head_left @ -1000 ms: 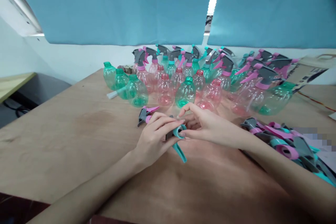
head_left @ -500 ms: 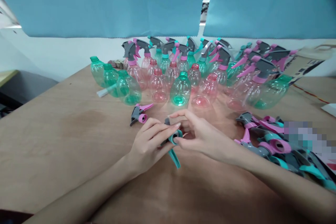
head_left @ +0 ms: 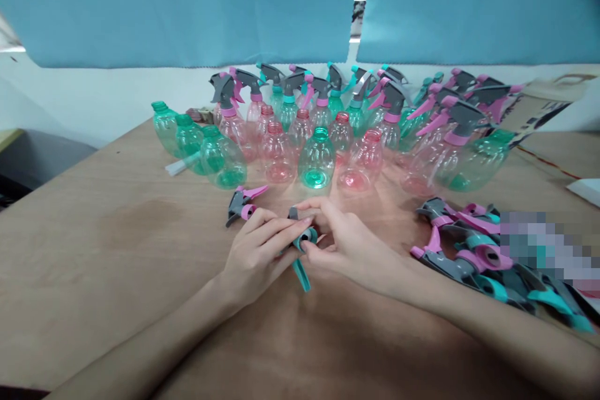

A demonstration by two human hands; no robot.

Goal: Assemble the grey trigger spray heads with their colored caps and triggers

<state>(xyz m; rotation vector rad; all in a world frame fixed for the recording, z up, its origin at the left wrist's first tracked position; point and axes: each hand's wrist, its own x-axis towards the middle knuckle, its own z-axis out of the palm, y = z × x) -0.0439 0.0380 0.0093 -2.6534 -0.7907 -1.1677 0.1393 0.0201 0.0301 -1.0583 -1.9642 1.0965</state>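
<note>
Between my two hands is a grey and teal spray head (head_left: 301, 272), its teal trigger hanging down toward me. My left hand (head_left: 255, 256) grips its body from the left. My right hand (head_left: 344, 247) closes round it from the right, the thumb at the teal collar. Fingers cover much of the grey body. Just beyond my left hand, a grey and pink spray head (head_left: 240, 205) lies on the table. A clear green bottle (head_left: 317, 162) without a head stands upright past my hands, beside an open pink bottle (head_left: 277, 156).
Several bottles, some topped with spray heads (head_left: 462, 117), stand across the back of the wooden table (head_left: 117, 275). A pile of loose spray heads (head_left: 473, 259) lies at the right, near my right forearm. A printed bag (head_left: 544, 106) is behind at the right.
The view has shifted slightly, so the scene sits a little further left. Both hands keep hold of the teal spray head, with little change in grip.
</note>
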